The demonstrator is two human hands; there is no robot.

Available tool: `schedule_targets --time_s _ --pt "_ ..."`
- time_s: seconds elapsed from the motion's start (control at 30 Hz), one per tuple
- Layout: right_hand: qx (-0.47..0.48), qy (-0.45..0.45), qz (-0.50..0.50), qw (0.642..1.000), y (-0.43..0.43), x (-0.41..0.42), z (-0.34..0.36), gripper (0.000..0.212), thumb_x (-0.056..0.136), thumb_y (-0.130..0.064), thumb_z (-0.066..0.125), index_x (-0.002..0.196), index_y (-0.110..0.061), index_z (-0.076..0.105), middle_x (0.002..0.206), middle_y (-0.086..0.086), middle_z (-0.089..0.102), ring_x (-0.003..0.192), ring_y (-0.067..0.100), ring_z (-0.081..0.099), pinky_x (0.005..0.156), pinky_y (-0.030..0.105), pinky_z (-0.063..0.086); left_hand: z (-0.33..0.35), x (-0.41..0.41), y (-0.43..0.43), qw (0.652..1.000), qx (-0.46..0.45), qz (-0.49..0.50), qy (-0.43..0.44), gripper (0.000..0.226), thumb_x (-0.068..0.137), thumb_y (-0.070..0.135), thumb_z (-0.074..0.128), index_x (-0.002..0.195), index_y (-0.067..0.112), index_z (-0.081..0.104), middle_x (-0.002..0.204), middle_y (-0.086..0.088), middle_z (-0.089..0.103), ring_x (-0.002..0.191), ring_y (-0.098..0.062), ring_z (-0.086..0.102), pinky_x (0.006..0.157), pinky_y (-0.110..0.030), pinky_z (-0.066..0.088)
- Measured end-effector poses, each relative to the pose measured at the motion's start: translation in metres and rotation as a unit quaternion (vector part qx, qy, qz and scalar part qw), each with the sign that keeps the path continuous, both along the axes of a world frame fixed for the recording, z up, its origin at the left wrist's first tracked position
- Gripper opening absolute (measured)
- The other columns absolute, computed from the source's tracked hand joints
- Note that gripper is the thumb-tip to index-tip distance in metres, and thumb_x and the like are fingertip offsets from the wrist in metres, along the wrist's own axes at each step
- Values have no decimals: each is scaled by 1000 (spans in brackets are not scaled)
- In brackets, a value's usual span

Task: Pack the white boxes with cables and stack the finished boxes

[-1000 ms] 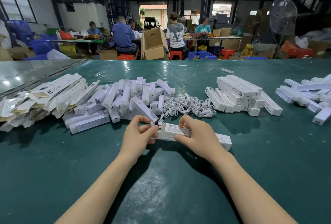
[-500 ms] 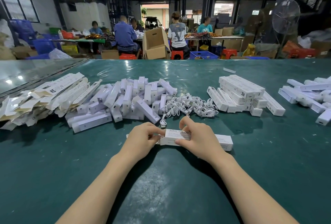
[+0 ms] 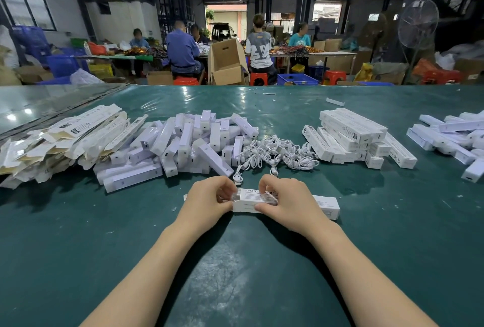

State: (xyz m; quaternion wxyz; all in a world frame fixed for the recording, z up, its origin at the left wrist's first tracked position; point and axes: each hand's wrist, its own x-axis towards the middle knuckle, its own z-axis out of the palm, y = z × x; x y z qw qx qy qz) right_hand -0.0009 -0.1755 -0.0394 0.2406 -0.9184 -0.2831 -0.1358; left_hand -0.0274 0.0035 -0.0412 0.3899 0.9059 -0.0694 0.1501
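white box [image 3: 314, 202] btwn hands: l hand [image 3: 207, 202] at end, r hand [image 3: 288, 205] grips middle.

The white box [image 3: 323, 206] has its left end hidden behind the left hand [image 3: 207, 202].

The left grip [image 3: 209, 201], just below centre toward 7 o'clock, is a bare hand with slender fingers and rounded knuckles. The right grip [image 3: 290, 203], toward 5 o'clock, is likewise bare, the back of it broad and smooth. Behind each, a narrow wrist widens into a smooth, bare forearm. The left one leaves the view at 7 o'clock, the right at 5 o'clock. Both look thickest at the lower edge. Everything above the forearms lies outside the view.
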Motion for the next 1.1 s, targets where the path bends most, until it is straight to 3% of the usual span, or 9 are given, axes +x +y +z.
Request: schedule_targets --time_s 0.23,0.4,0.57,0.67,0.9,1.03,1.1 --pt "2 3 0 1000 0 1 1 22 77 -34 67 89 -23 52 88 -2 64 89 23 55 65 30 25 -2 0 1 999 -17 38 -10 29 65 3 75 65 25 57 65 11 65 59 2 61 59 -8 42" --pt "-1 8 -6 1000 1 1 -1 23 78 -36 66 90 -24 50 88 -1 63 88 22 54 69 30 32 2 -2 6 996 -76 16 49 34 68 4 73 86 27 56 69 11 70 63 2 64 61 -7 46" --pt "5 9 -4 1000 0 -1 0 22 77 -34 67 89 -22 53 86 0 64 89 23 55 70 30 34 0 0 4 1000 -10 9 28 25 70 6 73 64 27 61 70 8 69 60 3 58 61 -8 41" --pt "9 9 -1 1000 0 -1 0 22 77 -33 68 89 -22 54 88 -1 65 91 22 56 69 29 32 -2 1 2 1000 -10 20 16 24 70 10 75 63 29 61 67 10 67 61 2 58 60 -6 41" --pt "5 3 -14 1000 1 -2 0 22 76 -35 67 89 -24 53 86 0 63 87 22 55 64 31 27 1 0 -1 997 -57 14 53 12 76 13 72 70 23 68 68 16 67 61 13 60 59 -3 40" --pt "-4 -6 -31 999 -1 0 0 23 78 -37 66 91 -23 53 77 -3 55 88 23 55 65 31 25 7 -4 -3 985 -113 -38 121 35 82 -4 55 90 28 66 89 11 71 78 9 63 69 -3 43" --pt "-4 -7 -39 999 -3 1 1 23 77 -36 67 91 -23 54 75 -6 51 86 22 54 64 30 24 8 -5 -1 969 -174 -52 166 41 83 -9 47 99 27 57 96 5 71 75 3 63 64 -7 44"
